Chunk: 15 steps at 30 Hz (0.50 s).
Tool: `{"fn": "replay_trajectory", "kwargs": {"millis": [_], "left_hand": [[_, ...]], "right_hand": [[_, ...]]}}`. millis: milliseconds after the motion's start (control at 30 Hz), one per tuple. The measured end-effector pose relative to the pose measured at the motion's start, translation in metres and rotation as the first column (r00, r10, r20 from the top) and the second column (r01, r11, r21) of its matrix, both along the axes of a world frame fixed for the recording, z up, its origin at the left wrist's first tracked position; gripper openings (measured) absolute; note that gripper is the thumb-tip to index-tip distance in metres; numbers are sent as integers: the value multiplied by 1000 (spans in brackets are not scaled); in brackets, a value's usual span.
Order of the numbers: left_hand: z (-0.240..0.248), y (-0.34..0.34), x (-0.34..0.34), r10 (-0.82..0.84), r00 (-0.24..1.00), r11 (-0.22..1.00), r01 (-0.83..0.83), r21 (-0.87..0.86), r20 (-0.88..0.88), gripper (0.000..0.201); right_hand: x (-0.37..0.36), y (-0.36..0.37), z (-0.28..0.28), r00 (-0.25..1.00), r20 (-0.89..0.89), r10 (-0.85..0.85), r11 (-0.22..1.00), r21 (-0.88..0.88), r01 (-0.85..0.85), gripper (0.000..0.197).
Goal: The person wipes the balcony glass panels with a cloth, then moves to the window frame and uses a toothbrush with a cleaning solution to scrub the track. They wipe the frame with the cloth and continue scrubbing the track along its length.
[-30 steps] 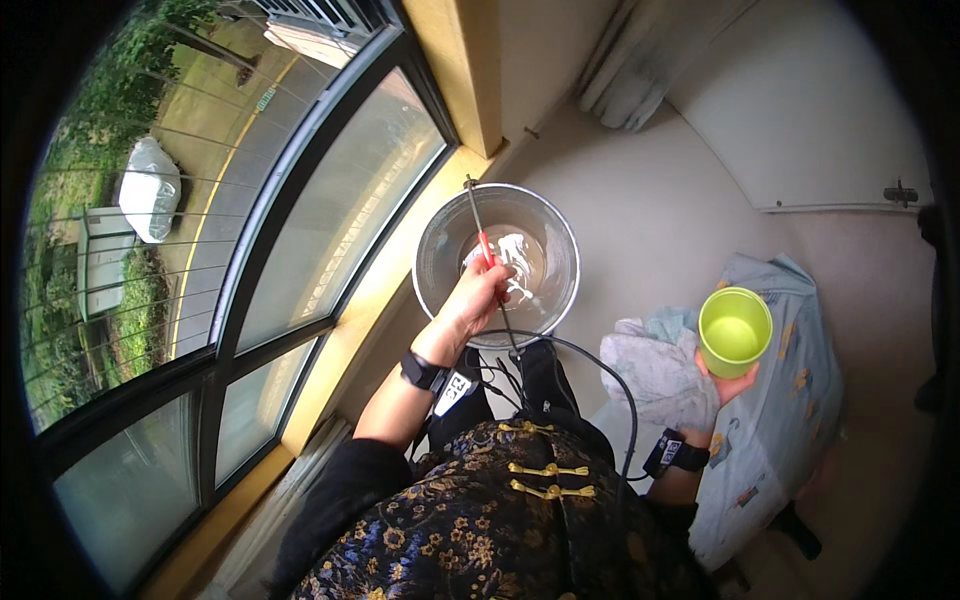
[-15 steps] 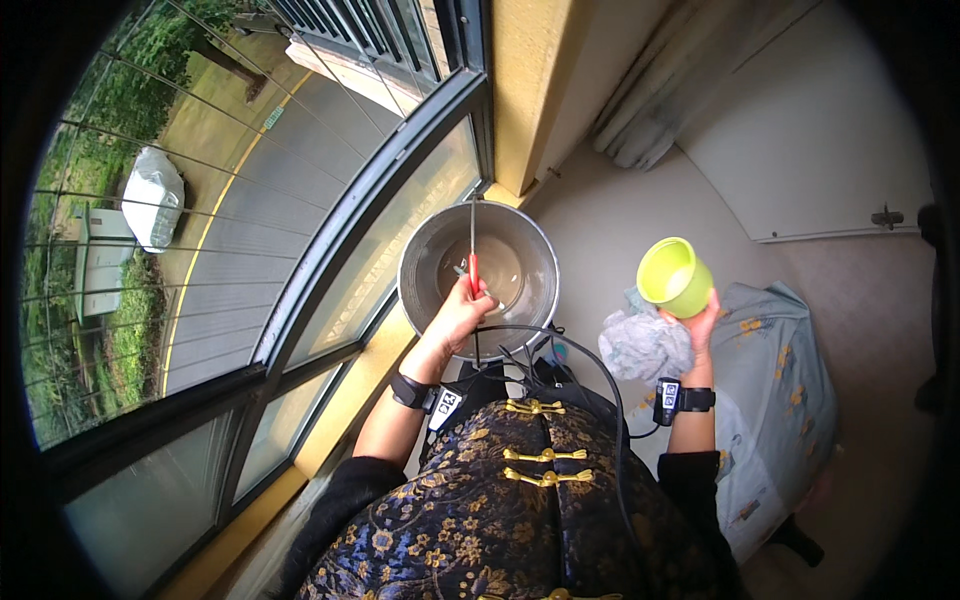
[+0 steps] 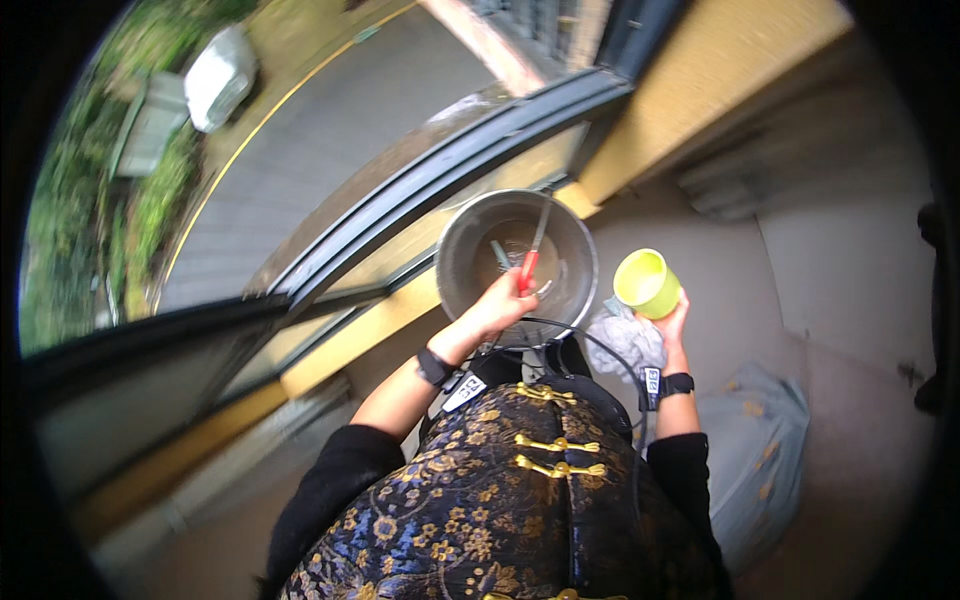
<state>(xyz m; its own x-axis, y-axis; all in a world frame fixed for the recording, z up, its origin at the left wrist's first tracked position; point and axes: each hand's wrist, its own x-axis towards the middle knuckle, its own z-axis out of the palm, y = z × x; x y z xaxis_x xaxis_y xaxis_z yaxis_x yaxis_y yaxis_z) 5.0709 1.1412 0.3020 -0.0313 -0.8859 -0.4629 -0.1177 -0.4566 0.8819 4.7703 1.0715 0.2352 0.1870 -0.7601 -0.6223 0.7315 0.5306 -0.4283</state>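
By the dark-framed window [image 3: 455, 168], a round grey metal bucket [image 3: 462, 258] is being held; the lime-green plastic cup [image 3: 652, 286], clasped by the right hand [image 3: 674, 321], is being brought closer, so probably they're being paired. Red handle [image 3: 528, 268]'s being clutched by the left hand [image 3: 500, 303].

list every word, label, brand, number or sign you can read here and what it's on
Left-wrist white tag: marks too small and blurred to read.
Right-wrist white tag: likewise unreadable.
Small green patch outside: too blurred.
Gray bucket, green cup: no text visible.
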Motion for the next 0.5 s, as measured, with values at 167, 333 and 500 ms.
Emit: {"fn": "replay_trajectory", "kwargs": {"millis": [167, 333, 500], "left_hand": [[15, 18, -4, -4, 985, 997, 16, -71, 173, 33], [29, 32, 8, -104, 929, 971, 173, -167, 356, 36], [39, 37, 15, -548, 656, 729, 678, -88, 519, 45]], "right_hand": [[33, -2, 45, 956, 158, 249, 964, -137, -228, 62], [52, -12, 72, 939, 99, 330, 938, -146, -314, 68], [44, -19, 68, 915, 161, 370, 925, -151, -348, 63]]}}
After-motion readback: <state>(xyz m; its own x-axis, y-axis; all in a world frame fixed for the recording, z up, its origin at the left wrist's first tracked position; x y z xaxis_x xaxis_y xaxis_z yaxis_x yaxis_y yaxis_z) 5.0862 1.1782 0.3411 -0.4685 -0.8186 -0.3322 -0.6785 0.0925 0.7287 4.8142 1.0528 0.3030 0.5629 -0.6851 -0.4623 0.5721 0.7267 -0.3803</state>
